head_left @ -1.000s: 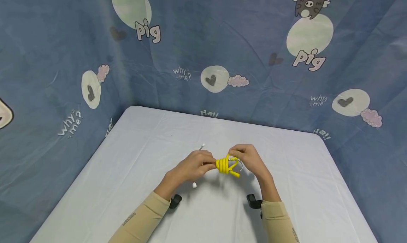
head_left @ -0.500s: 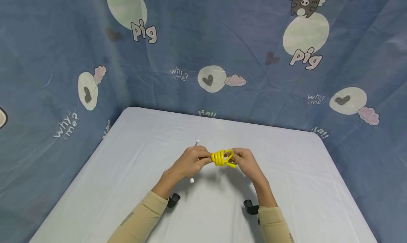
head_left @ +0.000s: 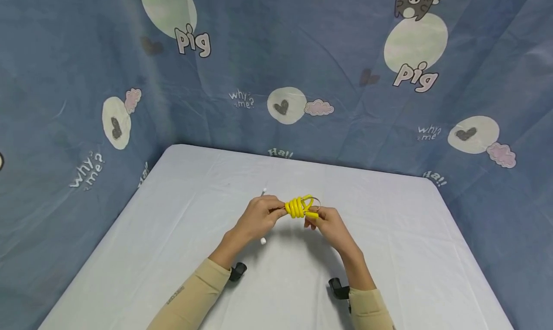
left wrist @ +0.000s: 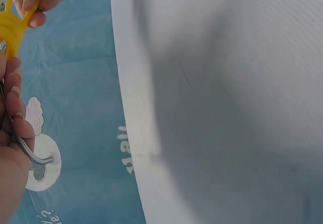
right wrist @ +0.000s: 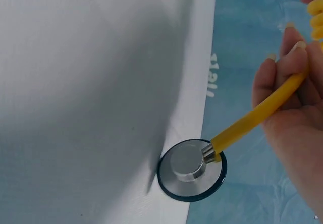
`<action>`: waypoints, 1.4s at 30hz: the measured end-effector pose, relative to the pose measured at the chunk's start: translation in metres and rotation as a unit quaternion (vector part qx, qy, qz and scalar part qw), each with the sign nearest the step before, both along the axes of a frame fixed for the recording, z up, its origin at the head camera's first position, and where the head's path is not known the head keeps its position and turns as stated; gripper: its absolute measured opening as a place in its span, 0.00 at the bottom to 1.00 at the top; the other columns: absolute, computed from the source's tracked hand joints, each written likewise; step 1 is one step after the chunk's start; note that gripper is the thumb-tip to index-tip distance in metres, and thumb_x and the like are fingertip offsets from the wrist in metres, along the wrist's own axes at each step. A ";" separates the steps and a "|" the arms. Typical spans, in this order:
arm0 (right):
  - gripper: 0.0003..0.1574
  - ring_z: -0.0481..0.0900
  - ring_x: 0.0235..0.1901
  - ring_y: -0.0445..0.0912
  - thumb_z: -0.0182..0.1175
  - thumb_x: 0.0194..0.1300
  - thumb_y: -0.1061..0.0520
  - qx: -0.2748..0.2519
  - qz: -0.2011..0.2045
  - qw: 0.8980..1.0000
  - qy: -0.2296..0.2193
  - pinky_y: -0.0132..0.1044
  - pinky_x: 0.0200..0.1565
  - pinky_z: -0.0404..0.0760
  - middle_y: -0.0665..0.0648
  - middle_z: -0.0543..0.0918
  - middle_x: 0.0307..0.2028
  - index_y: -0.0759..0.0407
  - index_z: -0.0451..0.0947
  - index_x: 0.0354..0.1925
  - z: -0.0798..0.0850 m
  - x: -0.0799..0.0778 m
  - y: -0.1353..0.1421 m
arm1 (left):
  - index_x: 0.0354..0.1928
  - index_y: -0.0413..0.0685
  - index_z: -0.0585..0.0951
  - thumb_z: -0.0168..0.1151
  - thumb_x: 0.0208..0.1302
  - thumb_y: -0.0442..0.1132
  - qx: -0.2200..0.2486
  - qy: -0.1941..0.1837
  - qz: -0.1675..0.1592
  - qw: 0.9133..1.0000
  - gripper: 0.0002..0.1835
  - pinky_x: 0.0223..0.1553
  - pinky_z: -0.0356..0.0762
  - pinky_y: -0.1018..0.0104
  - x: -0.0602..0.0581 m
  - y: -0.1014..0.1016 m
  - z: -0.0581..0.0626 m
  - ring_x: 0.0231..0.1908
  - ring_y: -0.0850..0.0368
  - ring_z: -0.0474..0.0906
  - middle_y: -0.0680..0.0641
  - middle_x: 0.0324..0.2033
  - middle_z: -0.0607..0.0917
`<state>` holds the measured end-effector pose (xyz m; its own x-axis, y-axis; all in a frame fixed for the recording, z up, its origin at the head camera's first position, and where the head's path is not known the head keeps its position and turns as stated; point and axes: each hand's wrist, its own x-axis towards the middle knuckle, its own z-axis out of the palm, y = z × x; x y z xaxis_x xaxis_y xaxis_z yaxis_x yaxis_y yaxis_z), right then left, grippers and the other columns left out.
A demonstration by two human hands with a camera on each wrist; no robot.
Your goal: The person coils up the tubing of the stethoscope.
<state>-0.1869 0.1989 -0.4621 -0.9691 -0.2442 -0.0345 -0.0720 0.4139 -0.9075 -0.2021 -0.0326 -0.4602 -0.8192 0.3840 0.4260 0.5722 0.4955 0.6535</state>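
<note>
A stethoscope is held up above the table, its yellow tubing [head_left: 296, 207] wound in several tight turns with loops at the right end. On the left, my left hand [head_left: 258, 218] grips its metal ear tubes [left wrist: 30, 154] beside the coil. White ear tips [head_left: 263, 241] stick out on either side of that hand. My right hand [head_left: 333, 228] is at the coil's right end, fingers curled round a length of yellow tubing [right wrist: 262, 110]. In the right wrist view, the round metal chest piece [right wrist: 189, 169] extends from this length. The left wrist view shows only part of the coil.
A white-covered table [head_left: 207, 176] lies beneath both hands. Behind it and to the sides hangs a blue printed curtain [head_left: 345, 128]. Black wrist-camera mounts [head_left: 339, 289] jut inward from both forearms.
My right hand has gone from the top of the coil's right end to its lower right side. The coil has shifted slightly left and away, while my left hand keeps its grip.
</note>
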 end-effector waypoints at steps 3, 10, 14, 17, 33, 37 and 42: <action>0.12 0.75 0.30 0.51 0.54 0.72 0.63 0.003 0.000 1.000 -0.002 0.38 0.36 0.73 0.66 0.84 0.31 0.70 0.81 0.46 0.003 0.003 -0.002 | 0.41 0.52 0.90 0.67 0.65 0.39 0.007 0.000 0.012 1.000 0.06 0.28 0.74 0.72 0.000 0.001 0.000 0.27 0.66 0.73 0.59 0.30 0.86; 0.14 0.78 0.30 0.54 0.54 0.73 0.61 -0.014 0.004 1.000 -0.018 0.41 0.34 0.79 0.64 0.84 0.30 0.70 0.80 0.49 0.001 0.011 -0.002 | 0.40 0.51 0.90 0.67 0.65 0.39 0.012 -0.013 0.036 0.999 0.06 0.28 0.74 0.71 -0.003 0.002 -0.001 0.26 0.65 0.74 0.57 0.30 0.86; 0.14 0.80 0.30 0.47 0.55 0.74 0.60 -0.011 0.039 0.999 -0.029 0.44 0.36 0.83 0.61 0.84 0.30 0.70 0.80 0.47 -0.002 0.018 -0.002 | 0.40 0.51 0.90 0.66 0.66 0.41 0.005 -0.029 0.069 0.997 0.06 0.27 0.74 0.70 -0.006 -0.002 -0.002 0.26 0.64 0.74 0.57 0.29 0.85; 0.14 0.82 0.31 0.46 0.56 0.73 0.60 -0.008 0.063 0.997 -0.036 0.44 0.37 0.84 0.60 0.85 0.31 0.70 0.81 0.46 0.000 0.024 -0.001 | 0.39 0.52 0.90 0.66 0.66 0.41 0.002 -0.037 0.088 0.995 0.06 0.27 0.74 0.69 -0.008 -0.005 -0.002 0.25 0.63 0.73 0.57 0.28 0.84; 0.24 0.87 0.31 0.53 0.63 0.65 0.64 -0.049 0.046 0.996 -0.064 0.37 0.35 0.83 0.66 0.88 0.31 0.68 0.69 0.57 0.007 0.032 -0.005 | 0.33 0.52 0.90 0.67 0.65 0.41 -0.046 -0.006 0.093 0.995 0.05 0.27 0.71 0.68 -0.010 -0.004 -0.003 0.23 0.63 0.70 0.56 0.25 0.84; 0.21 0.86 0.31 0.61 0.63 0.66 0.64 -0.070 0.052 0.995 -0.046 0.44 0.35 0.84 0.68 0.87 0.31 0.67 0.66 0.53 0.009 0.035 -0.005 | 0.34 0.52 0.90 0.67 0.65 0.40 -0.068 -0.010 0.093 0.993 0.05 0.27 0.71 0.68 -0.010 -0.003 -0.005 0.24 0.63 0.70 0.56 0.25 0.83; 0.10 0.86 0.32 0.61 0.58 0.71 0.60 -0.081 0.117 0.990 -0.010 0.47 0.37 0.85 0.67 0.87 0.31 0.66 0.78 0.46 0.011 0.035 0.000 | 0.36 0.52 0.90 0.66 0.65 0.40 -0.096 -0.010 0.076 0.992 0.05 0.30 0.72 0.69 -0.009 -0.002 -0.008 0.27 0.65 0.72 0.56 0.27 0.84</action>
